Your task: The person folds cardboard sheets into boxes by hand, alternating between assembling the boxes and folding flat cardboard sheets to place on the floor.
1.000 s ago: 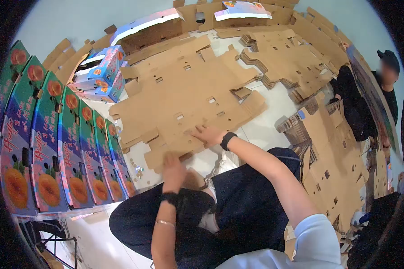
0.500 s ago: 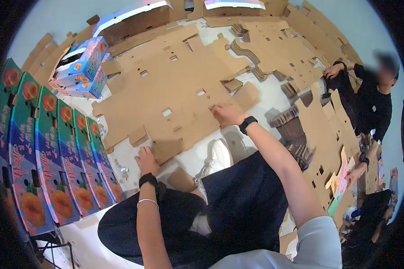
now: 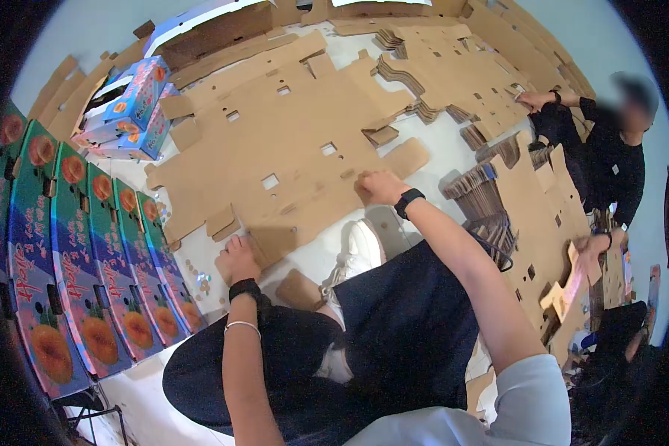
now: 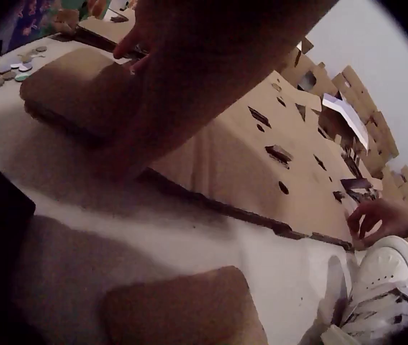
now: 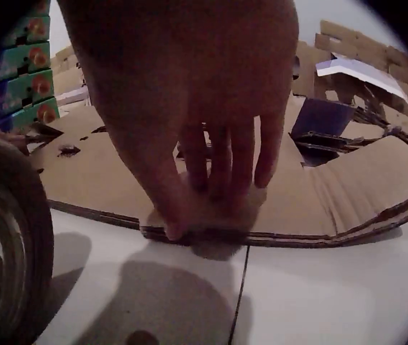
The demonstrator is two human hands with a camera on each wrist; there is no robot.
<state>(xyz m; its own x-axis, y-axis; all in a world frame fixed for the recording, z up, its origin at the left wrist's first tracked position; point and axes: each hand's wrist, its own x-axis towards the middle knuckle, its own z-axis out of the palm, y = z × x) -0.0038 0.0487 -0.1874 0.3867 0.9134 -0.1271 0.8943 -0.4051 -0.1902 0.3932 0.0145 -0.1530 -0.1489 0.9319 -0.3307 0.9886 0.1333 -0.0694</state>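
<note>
A flat brown die-cut cardboard sheet (image 3: pixel 290 149), with small slots and fold-out flaps, lies on top of others on the floor. At its near left corner, my left hand (image 3: pixel 239 259) grips a narrow flap (image 4: pixel 74 86), fingers bent over the far side. My right hand (image 3: pixel 383 187) holds the near edge further right. In the right wrist view the thumb (image 5: pixel 174 228) sits at the layered edge while the bent fingers (image 5: pixel 222 169) rest on the top face. The left thumb is blurred and dark in the left wrist view.
Printed fruit boxes (image 3: pixel 100 334) stand in a row at left, with more boxes (image 3: pixel 137 104) behind. Stacked cardboard (image 3: pixel 490 201) lies at right, beside another person (image 3: pixel 617 149) handling a cardboard piece (image 3: pixel 565 286). A white shoe (image 3: pixel 363 245) and a loose cardboard piece (image 3: pixel 299 288) are near my legs.
My left hand has moved left to the sheet's corner and its fingers have bent. The right hand has slid right along the near edge and curled. The other person now handles a cardboard piece.
</note>
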